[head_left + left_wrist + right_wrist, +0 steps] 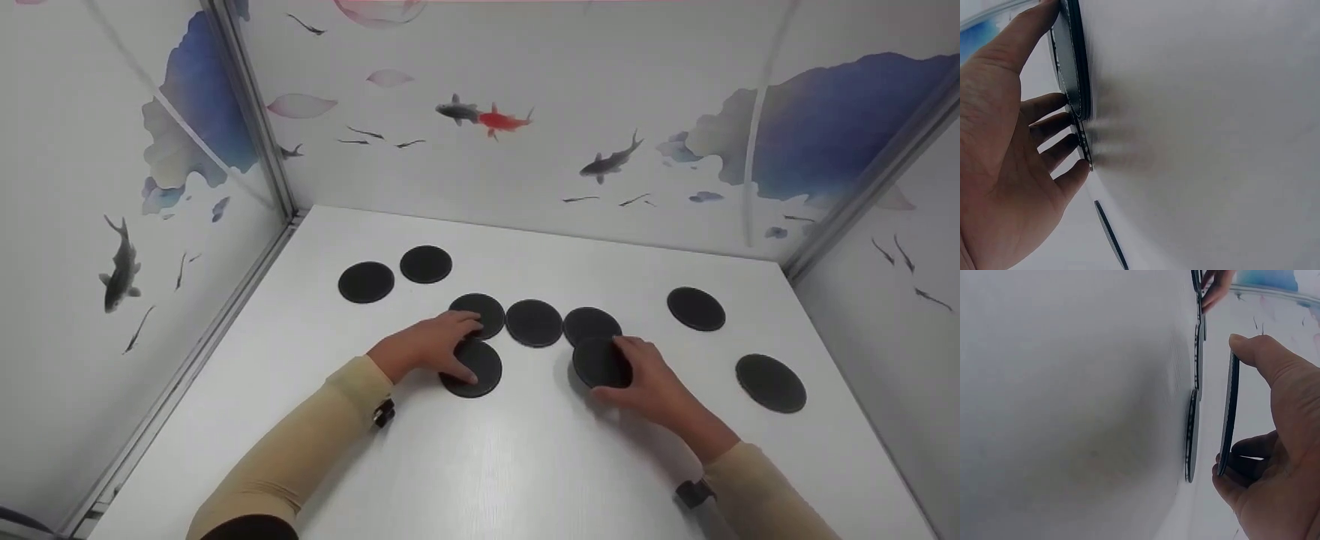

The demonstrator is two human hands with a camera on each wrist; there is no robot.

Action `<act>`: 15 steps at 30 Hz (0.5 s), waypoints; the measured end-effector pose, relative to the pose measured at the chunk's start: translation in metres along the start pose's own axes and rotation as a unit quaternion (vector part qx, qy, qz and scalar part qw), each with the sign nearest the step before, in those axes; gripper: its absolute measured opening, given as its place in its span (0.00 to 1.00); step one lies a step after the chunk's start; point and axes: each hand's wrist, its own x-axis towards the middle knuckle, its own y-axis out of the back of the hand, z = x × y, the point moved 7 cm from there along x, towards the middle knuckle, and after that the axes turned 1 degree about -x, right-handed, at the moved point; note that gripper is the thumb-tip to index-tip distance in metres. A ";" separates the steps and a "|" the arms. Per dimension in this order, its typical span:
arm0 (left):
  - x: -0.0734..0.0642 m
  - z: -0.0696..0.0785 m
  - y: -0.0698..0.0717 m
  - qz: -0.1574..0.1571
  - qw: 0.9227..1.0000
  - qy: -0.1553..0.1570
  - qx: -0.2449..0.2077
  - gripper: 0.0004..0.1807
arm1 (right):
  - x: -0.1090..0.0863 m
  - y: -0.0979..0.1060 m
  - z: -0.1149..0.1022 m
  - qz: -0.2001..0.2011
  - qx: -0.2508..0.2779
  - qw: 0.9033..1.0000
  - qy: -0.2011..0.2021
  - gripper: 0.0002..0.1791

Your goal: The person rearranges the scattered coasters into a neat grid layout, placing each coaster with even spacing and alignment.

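My right hand (651,381) grips a black round coaster (600,363) by its edges, thumb on the near side and fingers on the far side. In the right wrist view this held coaster (1230,413) is raised off the table. It partly covers another coaster (592,324) lying behind it. My left hand (425,346) rests its fingertips on a flat coaster (489,315), while its thumb touches a nearer coaster (484,367). Between the hands lies a middle coaster (534,323), in a row with the two at its sides.
Two coasters lie at the back left, one coaster (366,282) beside another (426,264). On the right are a farther coaster (696,308) and a nearer coaster (771,383). The white table (525,465) is bordered by printed panels (570,97) at the back and sides.
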 end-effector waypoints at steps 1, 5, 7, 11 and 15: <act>0.000 0.000 -0.001 -0.001 1.000 -0.001 -0.001 0.56 | 0.000 -0.003 -0.003 -0.002 -0.004 1.000 0.002 0.61; -0.001 0.000 -0.004 -0.006 1.000 0.001 -0.004 0.56 | 0.002 -0.013 -0.014 -0.005 -0.014 1.000 0.010 0.61; -0.002 0.000 -0.004 -0.008 1.000 0.003 -0.002 0.56 | 0.004 -0.018 -0.020 -0.006 -0.014 1.000 0.014 0.60; -0.002 0.002 -0.001 -0.011 1.000 0.004 0.000 0.55 | 0.008 -0.027 -0.033 -0.013 -0.016 0.999 0.025 0.59; -0.001 0.004 0.002 -0.013 1.000 0.003 0.001 0.56 | 0.014 -0.032 -0.045 -0.021 -0.024 0.999 0.041 0.59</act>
